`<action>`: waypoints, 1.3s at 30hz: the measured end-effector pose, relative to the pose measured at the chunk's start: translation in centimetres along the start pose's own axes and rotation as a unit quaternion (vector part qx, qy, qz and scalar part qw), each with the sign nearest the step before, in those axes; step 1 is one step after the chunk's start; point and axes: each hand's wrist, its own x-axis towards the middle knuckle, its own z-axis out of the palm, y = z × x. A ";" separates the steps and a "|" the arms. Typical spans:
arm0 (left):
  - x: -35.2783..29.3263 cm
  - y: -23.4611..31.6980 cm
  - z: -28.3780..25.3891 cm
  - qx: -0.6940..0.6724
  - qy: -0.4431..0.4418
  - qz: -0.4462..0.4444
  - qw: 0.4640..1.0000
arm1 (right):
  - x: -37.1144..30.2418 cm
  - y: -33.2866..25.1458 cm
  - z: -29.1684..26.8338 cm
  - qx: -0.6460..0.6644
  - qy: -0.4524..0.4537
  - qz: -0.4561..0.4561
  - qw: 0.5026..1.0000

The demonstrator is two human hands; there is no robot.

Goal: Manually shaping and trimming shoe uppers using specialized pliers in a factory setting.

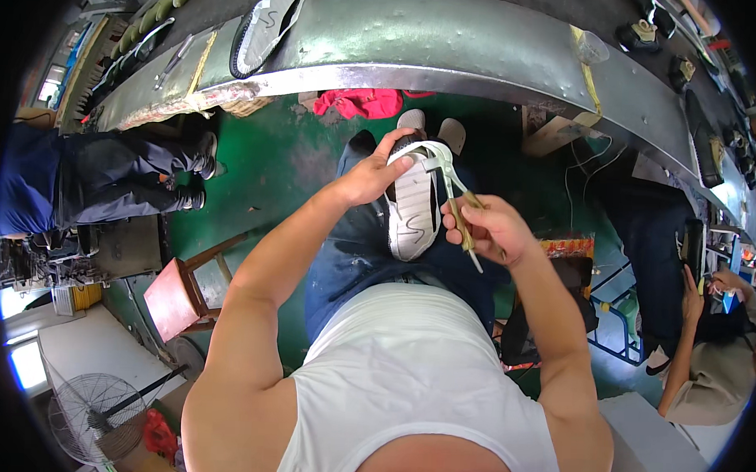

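Note:
A white shoe piece (413, 208) with a dark marker squiggle lies over my thighs, its far end dark inside. My left hand (378, 171) is closed round that far end, the thumb pressed on the near side and the fingers behind. In my right hand (491, 229) is a pair of pliers (451, 187) with tan-wrapped handles, the fingers wrapped round them. The metal head of the pliers meets the upper right edge of the shoe piece, beside a pale curved band (433, 146). Exactly what the jaws grip is too small to tell.
A metal-topped bench (418, 33) crosses ahead, with another marked white shoe piece (267, 28) on it. Red cloth (362, 102) lies beneath. A wooden stool (180, 296) and a fan (97, 413) stand at left. Co-workers sit at left (30, 178) and right (715, 373).

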 end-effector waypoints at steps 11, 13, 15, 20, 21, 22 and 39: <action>1.0 -0.3 -0.7 -0.001 0.031 -0.025 0.999 | 1.9 0.8 -0.7 -0.467 0.107 -0.095 0.873; 1.2 -1.2 -0.7 -0.022 0.038 -0.014 0.999 | 3.2 3.9 -2.0 -0.496 0.150 -0.171 0.838; 1.3 -1.7 -0.8 -0.078 0.027 0.002 0.997 | 4.4 5.7 -2.2 -0.503 0.195 -0.258 0.801; 0.5 -1.3 -0.8 -0.048 0.009 -0.007 0.999 | 2.0 5.7 -1.0 -0.581 0.203 -0.240 0.751; 0.3 -0.9 -0.6 -0.027 0.002 -0.009 1.000 | 1.1 5.1 -0.6 -0.623 0.194 -0.191 0.733; 0.1 -0.9 -0.4 -0.028 0.001 -0.009 1.000 | 0.5 4.8 -0.3 -0.624 0.196 -0.190 0.733; 0.4 -1.2 0.1 0.083 0.046 0.130 0.987 | 1.0 1.0 3.0 -0.544 0.202 -0.234 0.780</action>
